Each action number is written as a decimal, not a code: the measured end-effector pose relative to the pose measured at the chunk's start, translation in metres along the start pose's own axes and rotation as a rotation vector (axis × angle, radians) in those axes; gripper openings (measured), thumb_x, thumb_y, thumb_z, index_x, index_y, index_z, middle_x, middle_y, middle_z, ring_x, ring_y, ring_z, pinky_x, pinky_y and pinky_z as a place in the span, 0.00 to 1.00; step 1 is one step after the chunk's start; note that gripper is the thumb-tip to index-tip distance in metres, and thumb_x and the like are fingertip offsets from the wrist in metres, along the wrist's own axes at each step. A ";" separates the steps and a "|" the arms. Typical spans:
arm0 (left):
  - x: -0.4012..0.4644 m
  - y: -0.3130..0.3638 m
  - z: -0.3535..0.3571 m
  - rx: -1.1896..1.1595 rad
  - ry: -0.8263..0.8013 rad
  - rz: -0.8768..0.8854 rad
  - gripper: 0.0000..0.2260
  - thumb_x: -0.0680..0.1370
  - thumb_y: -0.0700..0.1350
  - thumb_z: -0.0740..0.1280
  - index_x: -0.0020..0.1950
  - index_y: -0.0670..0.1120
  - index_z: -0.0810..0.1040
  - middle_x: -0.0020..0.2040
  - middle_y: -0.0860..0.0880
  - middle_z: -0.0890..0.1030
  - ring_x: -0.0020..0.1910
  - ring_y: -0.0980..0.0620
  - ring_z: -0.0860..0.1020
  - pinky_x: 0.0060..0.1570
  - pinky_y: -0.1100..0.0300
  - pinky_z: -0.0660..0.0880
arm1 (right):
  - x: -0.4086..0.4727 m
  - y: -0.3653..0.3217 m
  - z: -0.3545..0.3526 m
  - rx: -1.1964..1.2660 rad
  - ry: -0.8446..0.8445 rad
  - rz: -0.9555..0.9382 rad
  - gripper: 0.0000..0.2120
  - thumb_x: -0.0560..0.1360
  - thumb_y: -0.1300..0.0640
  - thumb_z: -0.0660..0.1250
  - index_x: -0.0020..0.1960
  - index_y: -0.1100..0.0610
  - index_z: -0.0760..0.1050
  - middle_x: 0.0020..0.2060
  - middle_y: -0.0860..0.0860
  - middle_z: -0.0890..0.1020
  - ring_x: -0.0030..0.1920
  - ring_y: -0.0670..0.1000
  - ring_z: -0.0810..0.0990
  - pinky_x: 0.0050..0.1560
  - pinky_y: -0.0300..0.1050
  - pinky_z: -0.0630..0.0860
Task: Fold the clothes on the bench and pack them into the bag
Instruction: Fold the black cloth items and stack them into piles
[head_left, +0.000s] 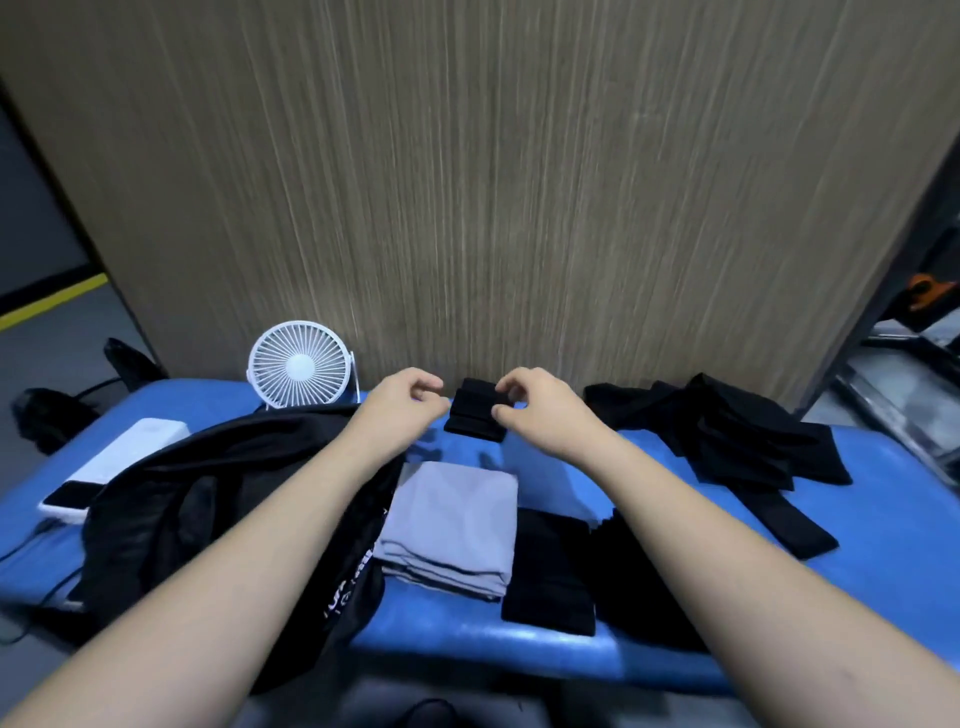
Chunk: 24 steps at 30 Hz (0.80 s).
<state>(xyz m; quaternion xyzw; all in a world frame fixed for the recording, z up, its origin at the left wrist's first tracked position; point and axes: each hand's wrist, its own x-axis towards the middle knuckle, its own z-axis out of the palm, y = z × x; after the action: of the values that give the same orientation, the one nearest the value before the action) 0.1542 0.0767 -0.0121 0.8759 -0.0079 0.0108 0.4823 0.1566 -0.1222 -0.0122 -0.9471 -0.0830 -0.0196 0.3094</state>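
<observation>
A small folded black garment (475, 413) lay at the far edge of the blue bench (878, 525), near the middle, against the wood-grain panel (493, 182). The right hand (545, 410) pinched its right side between thumb and curled fingers. The left hand (402, 397) hovered just beside its left side, fingers curled; whether it touched the cloth could not be told. Nearer the front edge lay a folded grey garment (452, 525), with a folded black garment (550, 569) touching its right side. An unfolded heap of black clothes (727, 431) sprawled toward the far right corner. A black bag (208, 499) slumped over the left half of the bench, under the left forearm. Beyond it, at the left end, sat a white box (124, 457) with a phone (70, 494) on it, and a white fan (298, 364) stood at the far edge.
</observation>
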 end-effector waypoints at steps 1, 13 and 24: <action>0.015 0.000 0.004 0.028 -0.027 -0.052 0.12 0.75 0.45 0.70 0.58 0.46 0.78 0.44 0.49 0.83 0.47 0.46 0.82 0.50 0.52 0.78 | 0.012 0.004 0.001 -0.051 -0.027 0.003 0.17 0.76 0.51 0.68 0.63 0.53 0.75 0.60 0.52 0.76 0.60 0.53 0.77 0.63 0.53 0.73; 0.102 -0.034 0.051 0.480 -0.185 -0.207 0.19 0.71 0.51 0.73 0.50 0.35 0.79 0.56 0.34 0.81 0.54 0.39 0.80 0.47 0.51 0.76 | 0.102 0.034 0.063 -0.243 -0.196 -0.006 0.27 0.74 0.53 0.72 0.69 0.60 0.69 0.64 0.58 0.70 0.63 0.62 0.75 0.64 0.52 0.73; 0.069 -0.009 0.054 -0.011 -0.203 -0.038 0.18 0.71 0.28 0.68 0.53 0.46 0.72 0.36 0.48 0.74 0.31 0.55 0.70 0.26 0.67 0.66 | 0.068 0.019 0.043 -0.273 -0.092 -0.008 0.27 0.72 0.50 0.71 0.67 0.57 0.66 0.62 0.55 0.71 0.59 0.59 0.78 0.51 0.50 0.74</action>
<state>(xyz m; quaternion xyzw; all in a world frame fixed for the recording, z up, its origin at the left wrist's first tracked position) 0.2241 0.0362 -0.0467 0.8697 -0.0401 -0.0872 0.4841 0.2257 -0.1020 -0.0521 -0.9799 -0.0977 0.0114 0.1736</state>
